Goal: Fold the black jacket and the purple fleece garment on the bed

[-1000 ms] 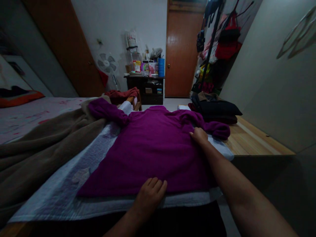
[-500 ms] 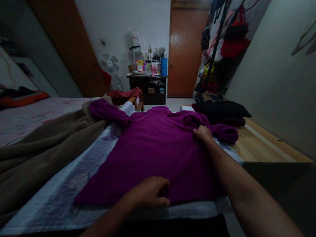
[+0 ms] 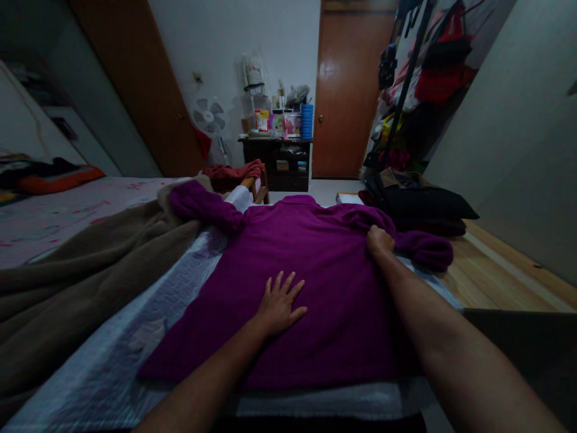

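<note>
A purple long-sleeved top (image 3: 324,288) lies spread out, collar away from me and both sleeves out to the sides. My left hand (image 3: 280,305) rests flat on its middle with the fingers spread. At the right side, just below the sleeve, my right hand (image 3: 380,240) is closed on the fabric of the top. Under the garment is a surface with a pale, shiny, patterned cover (image 3: 180,288), whose front edge shows below the hem.
A brown fleecy cloth (image 3: 103,264) lies along the left, beside a pink patterned bed (image 3: 112,195). Folded dark clothes (image 3: 419,201) are stacked on a wooden top (image 3: 500,270) at right. A fan (image 3: 211,117), dark cabinet (image 3: 276,162) and door (image 3: 345,102) stand behind.
My left hand has moved forward from near the hem and flattened onto the top with its fingers spread. The right hand keeps its grip at the side. The view has shifted slightly left.
</note>
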`<state>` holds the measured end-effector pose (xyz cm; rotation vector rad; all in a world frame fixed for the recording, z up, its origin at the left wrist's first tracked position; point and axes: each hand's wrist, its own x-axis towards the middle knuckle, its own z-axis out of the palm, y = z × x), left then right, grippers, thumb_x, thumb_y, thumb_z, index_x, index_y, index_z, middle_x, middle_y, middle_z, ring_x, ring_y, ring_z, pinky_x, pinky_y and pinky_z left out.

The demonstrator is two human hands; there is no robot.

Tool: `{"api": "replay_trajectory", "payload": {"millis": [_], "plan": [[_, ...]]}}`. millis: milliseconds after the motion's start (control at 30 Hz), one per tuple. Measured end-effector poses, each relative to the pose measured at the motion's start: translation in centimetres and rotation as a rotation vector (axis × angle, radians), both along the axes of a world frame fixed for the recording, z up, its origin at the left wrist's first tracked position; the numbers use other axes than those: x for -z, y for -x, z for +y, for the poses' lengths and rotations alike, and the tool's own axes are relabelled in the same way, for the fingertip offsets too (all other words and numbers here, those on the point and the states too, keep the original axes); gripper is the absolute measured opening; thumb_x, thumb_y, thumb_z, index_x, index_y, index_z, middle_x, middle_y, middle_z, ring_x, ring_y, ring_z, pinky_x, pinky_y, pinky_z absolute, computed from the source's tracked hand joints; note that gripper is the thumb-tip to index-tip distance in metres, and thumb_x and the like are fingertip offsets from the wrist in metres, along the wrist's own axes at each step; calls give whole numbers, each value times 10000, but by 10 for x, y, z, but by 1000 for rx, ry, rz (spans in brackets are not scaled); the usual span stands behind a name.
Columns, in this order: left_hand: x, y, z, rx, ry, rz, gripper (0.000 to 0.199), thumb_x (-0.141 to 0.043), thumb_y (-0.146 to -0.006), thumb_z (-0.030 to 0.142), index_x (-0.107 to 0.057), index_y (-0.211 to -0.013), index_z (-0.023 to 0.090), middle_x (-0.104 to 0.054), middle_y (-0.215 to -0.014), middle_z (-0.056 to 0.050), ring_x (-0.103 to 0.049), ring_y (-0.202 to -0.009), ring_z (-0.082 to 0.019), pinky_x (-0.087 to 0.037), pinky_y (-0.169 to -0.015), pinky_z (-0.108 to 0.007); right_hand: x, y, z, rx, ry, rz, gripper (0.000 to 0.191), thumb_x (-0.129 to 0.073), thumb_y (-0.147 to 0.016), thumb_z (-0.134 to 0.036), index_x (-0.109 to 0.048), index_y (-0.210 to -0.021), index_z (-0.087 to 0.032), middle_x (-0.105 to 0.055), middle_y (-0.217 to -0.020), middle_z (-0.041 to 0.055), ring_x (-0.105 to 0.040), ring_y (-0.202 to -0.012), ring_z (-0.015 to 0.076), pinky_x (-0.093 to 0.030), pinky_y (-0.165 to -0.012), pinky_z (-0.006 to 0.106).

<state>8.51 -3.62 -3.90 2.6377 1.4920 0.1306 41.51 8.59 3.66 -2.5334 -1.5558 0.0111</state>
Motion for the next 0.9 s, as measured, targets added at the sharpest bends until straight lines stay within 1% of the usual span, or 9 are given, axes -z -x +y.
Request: {"api": "replay_trajectory", "payload": {"millis": [200, 367, 433, 500, 600, 667, 733, 833, 900], "plan": [[1, 2, -3, 12, -31, -20, 639, -454, -898, 565, -331, -1476, 322, -287, -1567, -75, -188, -1437, -349, -186, -1104, -627, 7, 7, -23, -69, -12, -44, 354, -405, -968, -362, -491, -1224, -132, -629, -1145, 199, -642, -1040, 305, -462, -835, 396], [3, 2, -4, -17, -27, -27, 621, -385, -924, 574, -323, -1483, 309, -292, -1566, -69, -204, -1440, -321, -206, -1120, -578, 7, 3, -60, -113, 43, -21, 503, -451, -930, -493, -446, -1235, -93, -653, -1077, 216, -652, -997, 324, -457, -783, 369], [3, 9, -1, -76, -25, -22, 627, -349, -931, 584, -323, -1485, 293, -285, -1568, -83, -207, -1440, -319, -200, -1123, -573, 7, -3, -75, -149, 58, -3, 538, -500, -905, -499, -437, -1255, -95, -662, -1069, 211, -656, -976, 311, -449, -761, 345], [2, 23, 4, -191, -13, 7, 646, -323, -925, 608, -342, -1480, 278, -285, -1565, -105, -212, -1437, -337, -181, -1115, -599, 8, -9, -86, -179, 51, -4, 477, -531, -901, -443, -464, -1248, -122, -676, -1056, 187, -662, -955, 289, -436, -741, 319], [-4, 58, 11, -400, 28, 88, 674, -306, -909, 637, -364, -1470, 268, -274, -1566, -124, -193, -1437, -373, -139, -1094, -653, 8, -16, -97, -159, 16, 11, 375, -520, -913, -394, -526, -1201, -154, -693, -1025, 154, -665, -929, 270, -419, -712, 296], [-10, 86, 14, -521, 57, 137, 667, -300, -908, 633, -366, -1469, 279, -280, -1564, -121, -207, -1427, -394, -132, -1082, -669, 7, -17, -102, -138, -7, 23, 380, -522, -911, -397, -535, -1202, -153, -696, -1019, 149, -664, -927, 270, -412, -705, 293], [-17, 113, 12, -613, 60, 174, 659, -303, -917, 605, -361, -1470, 253, -341, -1530, -151, -257, -1407, -396, -170, -1077, -652, 7, -14, -110, -146, -8, 28, 407, -537, -900, -391, -522, -1226, -147, -696, -1023, 149, -663, -928, 271, -409, -704, 294], [-26, 143, 2, -607, -7, 205, 615, -306, -942, 515, -407, -1436, 162, -401, -1469, -198, -344, -1363, -369, -273, -1077, -531, 7, -8, -131, -186, 4, 53, 482, -550, -889, -403, -469, -1286, -143, -697, -1011, 145, -665, -904, 271, -408, -692, 294], [-30, 155, -4, -587, -27, 187, 566, -275, -960, 439, -393, -1429, 145, -484, -1378, -206, -483, -1254, -328, -367, -1016, -459, 9, -5, -149, -211, 0, 83, 532, -550, -887, -423, -425, -1322, -144, -698, -993, 137, -667, -879, 264, -408, -680, 290]]}}
